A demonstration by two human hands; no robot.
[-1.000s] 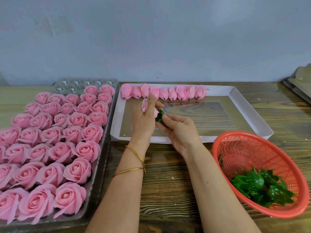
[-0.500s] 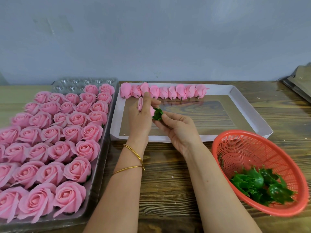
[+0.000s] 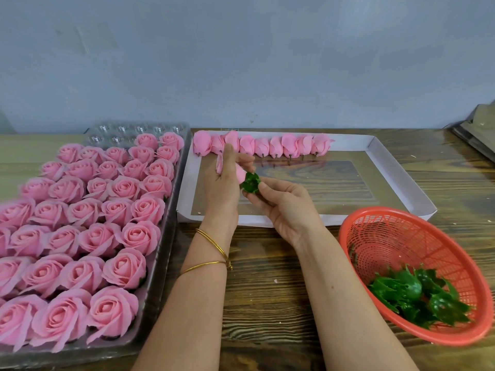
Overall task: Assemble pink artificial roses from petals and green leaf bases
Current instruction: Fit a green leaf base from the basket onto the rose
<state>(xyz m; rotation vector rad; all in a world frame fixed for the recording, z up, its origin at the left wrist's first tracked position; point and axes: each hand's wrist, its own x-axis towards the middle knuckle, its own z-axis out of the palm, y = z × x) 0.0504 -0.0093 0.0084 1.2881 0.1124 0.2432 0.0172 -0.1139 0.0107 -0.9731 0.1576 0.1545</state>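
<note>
My left hand [image 3: 223, 183] grips a pink rose head [image 3: 239, 174], mostly hidden behind the fingers, over the white box lid. My right hand [image 3: 281, 204] pinches a green leaf base [image 3: 250, 182] that touches the rose's underside. A row of several pink rose heads [image 3: 263, 145] without bases lies along the far edge of the white lid [image 3: 396, 180]. More green leaf bases [image 3: 417, 295] lie in the red basket [image 3: 385, 236] at the right.
A clear plastic tray [image 3: 160, 263] at the left holds several rows of finished pink roses [image 3: 80, 223]. The wooden table [image 3: 267, 290] stretches between tray and basket. A stack of flat boards [image 3: 479, 129] sits at the far right edge by the wall.
Both hands have shifted slightly up and away with the rose and the green base, and the base now sits closer against the rose.
</note>
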